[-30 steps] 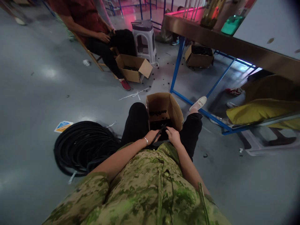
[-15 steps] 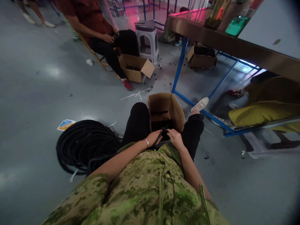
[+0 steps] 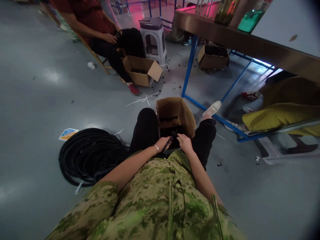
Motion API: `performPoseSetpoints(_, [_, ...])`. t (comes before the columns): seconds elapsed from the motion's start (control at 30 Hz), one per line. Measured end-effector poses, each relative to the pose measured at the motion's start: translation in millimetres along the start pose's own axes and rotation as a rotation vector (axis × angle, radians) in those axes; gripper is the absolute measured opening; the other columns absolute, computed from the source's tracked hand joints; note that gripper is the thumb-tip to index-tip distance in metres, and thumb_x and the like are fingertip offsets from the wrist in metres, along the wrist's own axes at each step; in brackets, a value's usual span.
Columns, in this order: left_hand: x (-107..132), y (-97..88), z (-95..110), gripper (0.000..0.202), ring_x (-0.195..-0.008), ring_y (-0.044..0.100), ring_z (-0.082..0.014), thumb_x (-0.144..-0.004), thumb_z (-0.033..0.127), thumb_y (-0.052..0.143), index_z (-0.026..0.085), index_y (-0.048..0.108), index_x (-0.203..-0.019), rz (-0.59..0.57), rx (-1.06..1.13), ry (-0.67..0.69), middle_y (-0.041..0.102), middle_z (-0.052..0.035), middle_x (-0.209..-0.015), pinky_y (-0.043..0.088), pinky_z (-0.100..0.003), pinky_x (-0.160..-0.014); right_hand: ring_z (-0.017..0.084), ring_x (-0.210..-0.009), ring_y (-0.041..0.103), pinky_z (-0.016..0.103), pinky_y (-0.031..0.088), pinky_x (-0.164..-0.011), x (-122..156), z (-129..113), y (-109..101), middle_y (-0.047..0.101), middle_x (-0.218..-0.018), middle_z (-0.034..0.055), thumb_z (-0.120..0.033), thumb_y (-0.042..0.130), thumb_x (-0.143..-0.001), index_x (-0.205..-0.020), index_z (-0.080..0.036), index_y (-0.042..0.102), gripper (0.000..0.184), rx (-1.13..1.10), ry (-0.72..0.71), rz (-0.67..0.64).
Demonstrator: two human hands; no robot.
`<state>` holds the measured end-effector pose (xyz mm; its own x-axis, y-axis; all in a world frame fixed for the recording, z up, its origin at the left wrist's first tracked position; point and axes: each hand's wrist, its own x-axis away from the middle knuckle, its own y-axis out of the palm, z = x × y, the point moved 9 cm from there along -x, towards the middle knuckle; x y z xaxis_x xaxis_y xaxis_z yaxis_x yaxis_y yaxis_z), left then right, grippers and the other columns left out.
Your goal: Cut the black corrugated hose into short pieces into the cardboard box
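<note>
I sit with an open cardboard box [image 3: 186,113] between my knees; small black pieces lie in its bottom. My left hand [image 3: 163,143], with a bracelet at the wrist, is closed on a thin black cable [image 3: 167,144] just above the box's near edge. My right hand [image 3: 184,142] is closed on a small black part [image 3: 173,135] at the cable's end, fingertips almost touching the left hand. The cable runs from a large black coil [image 3: 87,155] on the floor at my left.
A seated person in red [image 3: 100,30] works across the floor with another open box [image 3: 141,70]. A white stool [image 3: 153,40] stands behind. A blue-framed table [image 3: 225,36] spans the right, a third box [image 3: 212,58] under it. Small black pieces litter the floor.
Both hands stay together over the box, with only small finger shifts on the cable end. The camera view wobbled slightly.
</note>
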<state>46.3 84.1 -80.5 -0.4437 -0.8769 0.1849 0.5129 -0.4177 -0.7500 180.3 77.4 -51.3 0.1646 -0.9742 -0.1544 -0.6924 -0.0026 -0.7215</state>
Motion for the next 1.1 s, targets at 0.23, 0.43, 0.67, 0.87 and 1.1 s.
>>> performPoseSetpoints(0.23, [-2.1,0.4,-7.1,0.018,-0.06,0.064,-0.0142,-0.083,0.026,0.061,0.016,0.067,-0.097,0.03,0.086,-0.081,0.066,-0.001,-0.064,0.05,-0.022,-0.062,0.022,-0.089,0.066,0.033,0.051,-0.084,-3.5,8.4,0.7,0.071,-0.099,0.0123,-0.028,0.046,-0.093,-0.114,-0.017,0.069,0.032,-0.028,0.031,0.003])
performPoseSetpoints(0.43, [2.0,8.5,-19.7,0.027,-0.038,0.048,-0.0073,-0.087,0.033,0.057,0.016,0.061,-0.108,-0.018,0.51,-0.276,0.053,0.0077,-0.051,0.04,-0.017,-0.042,0.02,-0.079,0.068,0.033,0.054,-0.08,-2.1,23.9,-7.6,0.073,-0.09,0.0079,-0.032,0.047,-0.091,-0.112,-0.018,0.07,0.034,-0.231,0.159,0.094])
performPoseSetpoints(0.67, [9.0,3.0,-10.6,0.05,-0.056,0.062,-0.0103,-0.085,0.039,0.063,0.013,0.053,-0.126,-0.111,0.879,-0.279,0.063,0.0007,-0.068,0.043,-0.018,-0.05,0.018,-0.071,0.067,0.031,0.056,-0.071,1.0,29.0,-7.3,0.073,-0.088,0.0048,-0.037,0.049,-0.088,-0.114,-0.018,0.069,0.037,-0.336,0.239,0.096])
performPoseSetpoints(0.87, [10.5,0.8,-4.1,0.062,-0.071,0.066,-0.0135,-0.085,0.043,0.065,0.014,0.047,-0.137,-0.172,1.029,-0.285,0.068,-0.0068,-0.086,0.048,-0.022,-0.06,0.016,-0.072,0.067,0.029,0.056,-0.071,1.7,24.5,0.9,0.073,-0.093,0.0029,-0.029,0.047,-0.086,-0.121,-0.022,0.066,0.04,-0.402,0.245,0.02])
performPoseSetpoints(1.1, [10.6,0.7,-2.7,0.07,-0.072,0.066,-0.0144,-0.078,0.04,0.074,0.013,0.047,-0.137,-0.18,1.162,-0.26,0.068,-0.0068,-0.086,0.049,-0.026,-0.065,0.015,-0.068,0.063,0.029,0.054,-0.067,2.9,18.6,1.4,0.071,-0.092,0.0031,-0.028,0.045,-0.086,-0.127,-0.023,0.062,0.044,-0.437,0.246,-0.04])
